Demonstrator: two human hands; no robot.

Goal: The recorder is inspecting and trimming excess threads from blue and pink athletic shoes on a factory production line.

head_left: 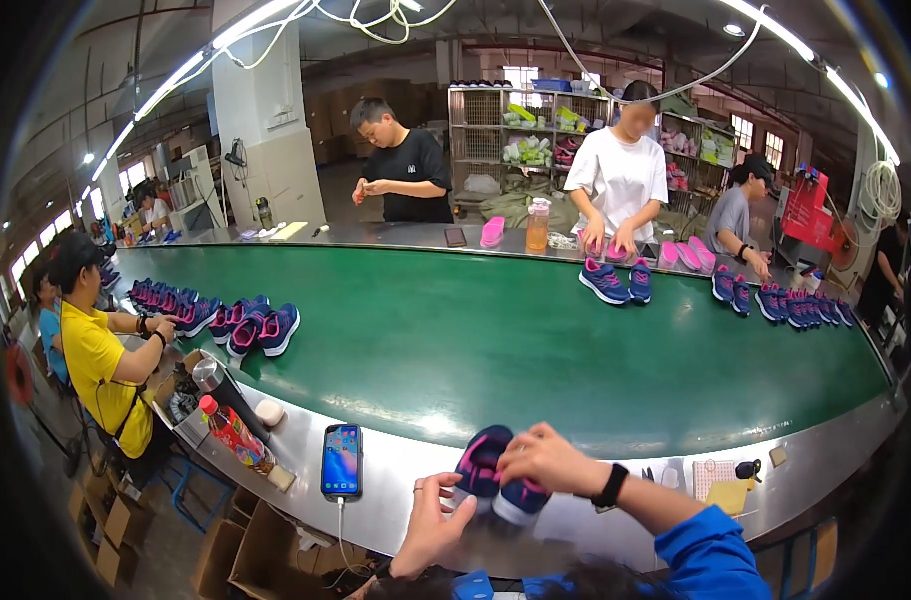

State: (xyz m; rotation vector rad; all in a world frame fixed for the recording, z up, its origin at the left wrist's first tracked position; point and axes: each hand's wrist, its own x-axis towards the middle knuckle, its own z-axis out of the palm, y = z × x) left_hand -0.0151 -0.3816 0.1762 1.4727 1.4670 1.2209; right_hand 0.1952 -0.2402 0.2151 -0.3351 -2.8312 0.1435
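Two navy sneakers with pink lining and white soles stand at the near metal edge in front of me: one sneaker (pixel 480 460) behind, the other sneaker (pixel 520 500) nearer and partly covered by my fingers. My right hand (pixel 553 462), a black band at its wrist, reaches over from the right with its fingers closed at the top of the nearer sneaker. My left hand (pixel 435 522), with a ring, is just left of the pair, thumb and fingers apart and nothing in them. Its fingertips are close to the sneakers; whether they touch, I cannot tell.
A green conveyor belt (pixel 425 350) bears sneakers (pixel 260 328) at left and more sneakers (pixel 615 282) at far right. Along my metal ledge are a charging phone (pixel 342 462), a red-labelled bottle (pixel 235 432), a thermos (pixel 225 385) and a yellow pad (pixel 727 497). Several people work around the belt.
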